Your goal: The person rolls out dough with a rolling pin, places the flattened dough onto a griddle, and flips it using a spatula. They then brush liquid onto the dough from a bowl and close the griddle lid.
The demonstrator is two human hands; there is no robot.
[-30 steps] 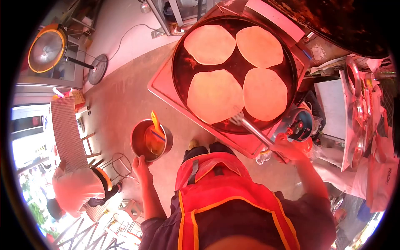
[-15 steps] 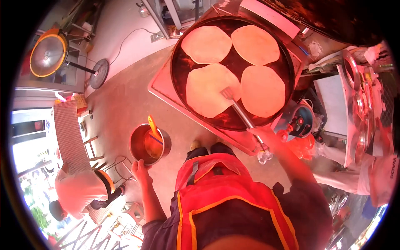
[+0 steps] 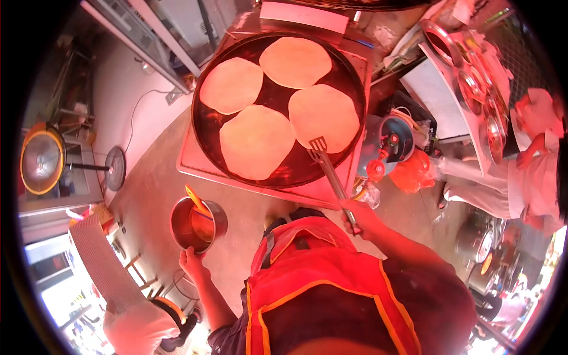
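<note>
My left hand (image 3: 191,261) is closed at the near edge of a deep metal pot (image 3: 221,228). An orange-handled utensil (image 3: 196,199) leans inside that pot, its lower end down in the contents. In my right hand (image 3: 362,218) are long metal tongs (image 3: 332,177) with a slotted end. That end overlaps the near edge of the right-hand flatbread (image 3: 324,115). Several round, pale flatbreads lie on the big round griddle (image 3: 204,133): a large one (image 3: 257,142) in front, one (image 3: 231,86) at the left and another (image 3: 296,61) at the back.
The griddle sits on a pale stove top (image 3: 192,155). At its right stand a blue bucket (image 3: 404,133) and an orange plastic bag (image 3: 411,171). A co-worker (image 3: 526,186) stands by a side table with metal pans. Left are a floor fan (image 3: 42,158) and a person (image 3: 139,325) at a checked table.
The view has turned, shifting the griddle left. The tongs' end has moved from between the two near flatbreads to the right-hand one's near edge. My left hand still holds the pot.
</note>
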